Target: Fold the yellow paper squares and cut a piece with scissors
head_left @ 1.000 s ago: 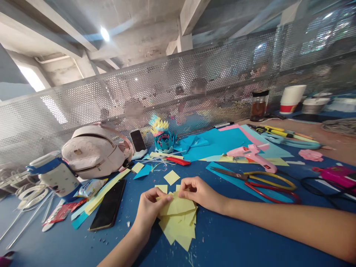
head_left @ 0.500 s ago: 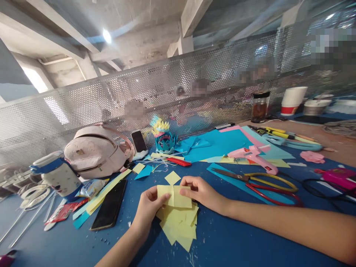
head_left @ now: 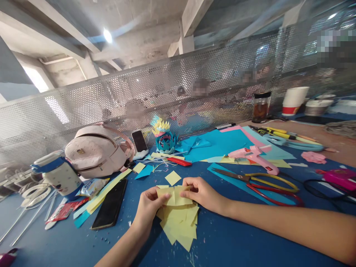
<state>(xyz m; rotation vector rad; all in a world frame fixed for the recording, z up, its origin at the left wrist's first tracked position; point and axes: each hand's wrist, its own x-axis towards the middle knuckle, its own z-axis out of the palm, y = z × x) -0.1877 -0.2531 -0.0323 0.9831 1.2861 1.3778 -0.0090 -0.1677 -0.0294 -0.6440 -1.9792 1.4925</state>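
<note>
Between my two hands is a creased yellow paper piece (head_left: 175, 196), held up just above the table. My left hand (head_left: 151, 207) pinches its left side, thumb on top. Its right side is pinched in my right hand (head_left: 198, 193). Beneath it lies a loose pile of yellow paper pieces (head_left: 179, 226), partly covered by the held one. A single yellow paper square (head_left: 172, 178) rests on the table just beyond my fingers. To the right, scissors (head_left: 244, 178) with yellow and red handles lie on a blue paper strip (head_left: 226, 174).
A pink glue gun (head_left: 254, 157) lies right of centre, before blue paper sheets (head_left: 222, 142). At the back stands a folded-paper model (head_left: 164, 139). A black phone (head_left: 111, 204), a bottle (head_left: 59, 178) and a pink backpack (head_left: 94, 152) are on the left. A red cutter (head_left: 179, 161) lies mid-table.
The held yellow paper has bent: its upper part now tips over and it looks shorter from top to bottom. Both hands stay in nearly the same place.
</note>
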